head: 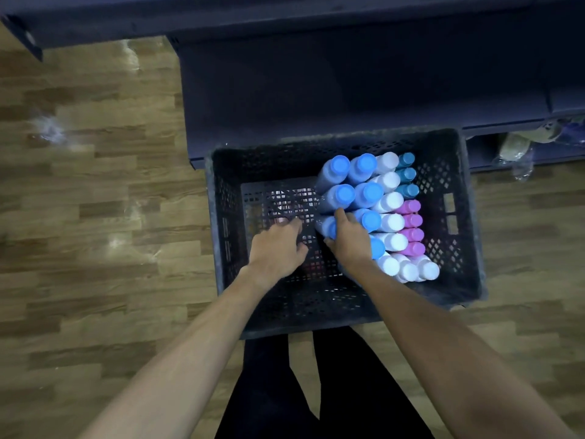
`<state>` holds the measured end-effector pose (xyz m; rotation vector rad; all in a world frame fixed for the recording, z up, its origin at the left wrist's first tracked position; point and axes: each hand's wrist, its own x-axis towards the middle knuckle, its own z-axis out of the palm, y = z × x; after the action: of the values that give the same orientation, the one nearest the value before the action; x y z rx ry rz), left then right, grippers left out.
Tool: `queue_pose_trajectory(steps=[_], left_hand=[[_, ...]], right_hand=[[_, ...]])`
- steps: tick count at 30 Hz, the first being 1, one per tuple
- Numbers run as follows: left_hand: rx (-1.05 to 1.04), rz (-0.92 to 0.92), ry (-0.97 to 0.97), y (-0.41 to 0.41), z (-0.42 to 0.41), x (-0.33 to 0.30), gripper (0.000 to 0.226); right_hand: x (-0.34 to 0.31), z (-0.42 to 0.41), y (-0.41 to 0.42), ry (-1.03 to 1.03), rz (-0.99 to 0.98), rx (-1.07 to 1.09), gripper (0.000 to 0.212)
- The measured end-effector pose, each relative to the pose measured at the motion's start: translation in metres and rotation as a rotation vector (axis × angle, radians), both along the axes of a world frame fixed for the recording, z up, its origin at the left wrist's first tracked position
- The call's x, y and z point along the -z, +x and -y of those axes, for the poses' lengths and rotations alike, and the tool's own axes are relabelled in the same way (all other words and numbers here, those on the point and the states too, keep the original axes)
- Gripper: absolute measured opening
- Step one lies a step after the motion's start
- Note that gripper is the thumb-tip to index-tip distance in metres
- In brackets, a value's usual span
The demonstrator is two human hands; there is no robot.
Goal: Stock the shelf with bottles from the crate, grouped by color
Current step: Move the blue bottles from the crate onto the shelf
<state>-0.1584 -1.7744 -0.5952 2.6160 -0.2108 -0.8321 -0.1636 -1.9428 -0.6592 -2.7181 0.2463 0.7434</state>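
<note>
A dark perforated crate stands on the floor below me. Upright bottles fill its right half: several with blue caps, several with white caps, three teal ones and several pink ones. My right hand is on a blue-capped bottle at the left edge of the group, fingers and thumb curled round its top. My left hand hovers over the crate's bare left half, fingers loosely spread, holding nothing.
A dark blue shelf unit stands just beyond the crate, its low shelf in shadow. Plastic wrap and a brownish object lie at the far right. Wooden floor surrounds the crate. My dark-trousered legs stand at the crate's near edge.
</note>
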Motion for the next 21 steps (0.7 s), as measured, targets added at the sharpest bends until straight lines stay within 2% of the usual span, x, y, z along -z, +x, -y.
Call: queue_pose_trajectory(steps=[5, 11, 17, 21], left_hand=[[-0.018, -0.016, 0.001, -0.011, -0.013, 0.008, 0.019], [-0.029, 0.045, -0.001, -0.004, -0.017, -0.012, 0.018], [-0.032, 0.16, -0.003, 0.016, -0.009, -0.065, 0.019], [-0.078, 0.284, 0.003, 0.042, -0.003, -0.127, 0.023]], right_hand=[[0.007, 0.001, -0.003, 0.157, 0.058, 0.175, 0.056], [-0.016, 0.003, 0.013, 0.103, 0.019, 0.167, 0.047], [-0.108, 0.021, 0.026, 0.183, 0.137, 0.185, 0.04], [-0.207, 0.035, 0.046, 0.295, 0.291, 0.129, 0.05]])
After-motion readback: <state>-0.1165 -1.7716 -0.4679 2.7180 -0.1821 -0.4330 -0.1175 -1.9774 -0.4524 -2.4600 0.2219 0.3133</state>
